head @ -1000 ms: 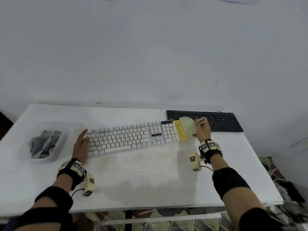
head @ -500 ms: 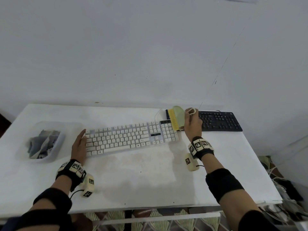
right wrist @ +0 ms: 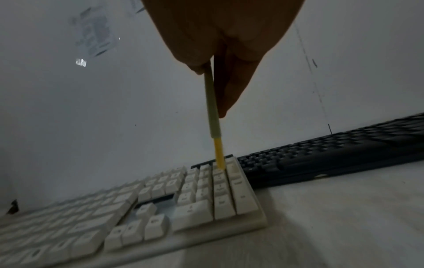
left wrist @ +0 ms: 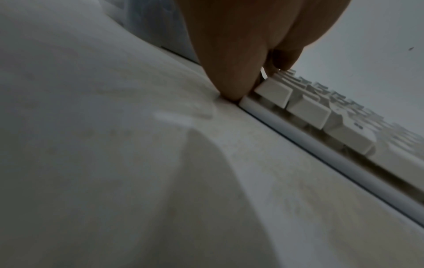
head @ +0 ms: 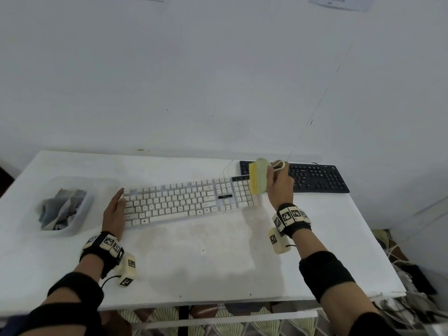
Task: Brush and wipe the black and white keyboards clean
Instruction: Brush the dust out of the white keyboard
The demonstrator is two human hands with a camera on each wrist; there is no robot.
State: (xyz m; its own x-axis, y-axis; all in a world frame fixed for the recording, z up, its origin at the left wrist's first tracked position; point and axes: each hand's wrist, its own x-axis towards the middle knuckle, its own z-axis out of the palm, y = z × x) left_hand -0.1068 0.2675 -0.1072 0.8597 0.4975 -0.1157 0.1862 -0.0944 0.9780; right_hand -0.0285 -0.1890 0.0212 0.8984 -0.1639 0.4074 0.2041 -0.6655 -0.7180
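Observation:
A white keyboard [head: 186, 202] [right wrist: 160, 199] [left wrist: 321, 116] lies across the middle of the white table [head: 194, 263]. Behind its right end sits a black keyboard [head: 315, 177] [right wrist: 332, 154]. My right hand [head: 278, 183] [right wrist: 220, 45] grips a pale green brush [head: 260, 175] [right wrist: 212, 101] with yellow bristles [head: 253, 179] [right wrist: 219, 156]; the bristles touch the number pad at the white keyboard's right end. My left hand [head: 115, 210] [left wrist: 241, 54] lies with straight fingers against the white keyboard's left edge, holding nothing.
A clear plastic tub [head: 80, 224] with crumpled grey cloths [head: 61, 207] stands at the table's left. The white wall [head: 218, 81] rises right behind the table. Cables and clutter [head: 412, 275] lie on the floor past the right edge.
My right hand carried the brush from the keyboard's right edge up and back, then brought its bristles down onto the number pad. The left hand stayed put.

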